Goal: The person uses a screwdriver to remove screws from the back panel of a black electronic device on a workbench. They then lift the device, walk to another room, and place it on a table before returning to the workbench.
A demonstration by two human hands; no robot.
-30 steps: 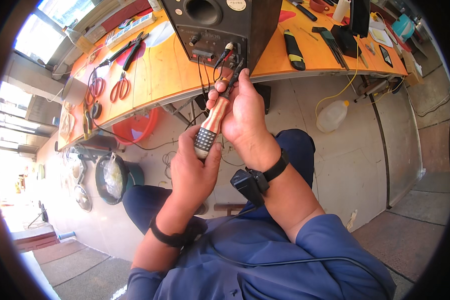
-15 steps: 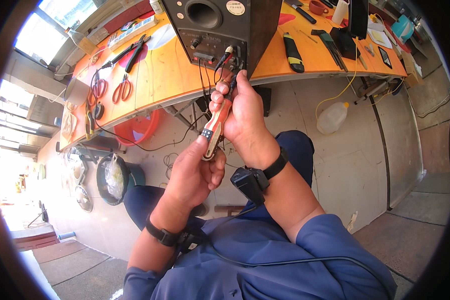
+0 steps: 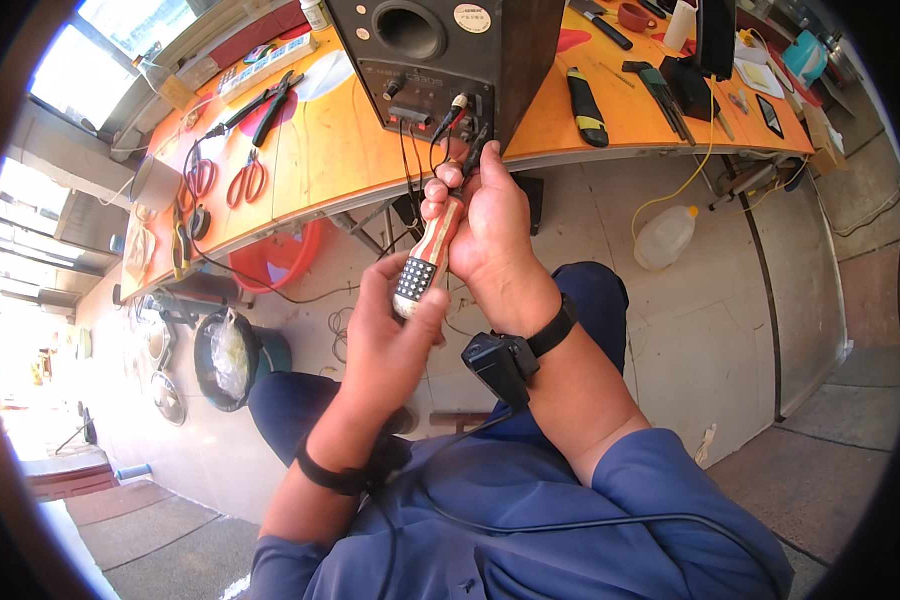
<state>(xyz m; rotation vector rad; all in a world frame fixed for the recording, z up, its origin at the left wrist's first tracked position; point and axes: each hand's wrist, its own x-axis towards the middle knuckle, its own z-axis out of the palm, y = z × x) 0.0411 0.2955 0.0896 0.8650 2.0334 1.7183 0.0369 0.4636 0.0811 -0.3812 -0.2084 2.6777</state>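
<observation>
My right hand (image 3: 492, 220) is closed round the upper part of a screwdriver's red-and-cream striped handle (image 3: 441, 230), with black, white-dotted lower end. A dark piece at its tip, hard to make out, lies in my fingers beside the back panel of a black speaker (image 3: 515, 60). My left hand (image 3: 380, 350) has its fingers curled round the handle's lower end, thumb on the near side, slightly blurred. Thin black wires hang from sockets on the speaker just above my hands; one plug (image 3: 457, 105) has a silver body.
The orange bench (image 3: 280, 170) holds red-handled scissors (image 3: 246, 185), pliers (image 3: 270, 115), a yellow-black knife (image 3: 587, 110), files (image 3: 660, 95) and a power strip (image 3: 270, 65). Below are a red basin (image 3: 270, 255), a bucket (image 3: 212, 380) and a plastic jug (image 3: 665, 238).
My left hand has twisted the handle one way and back: its striped side faced up half a second ago, its dotted face shows again now. My right hand has barely moved.
</observation>
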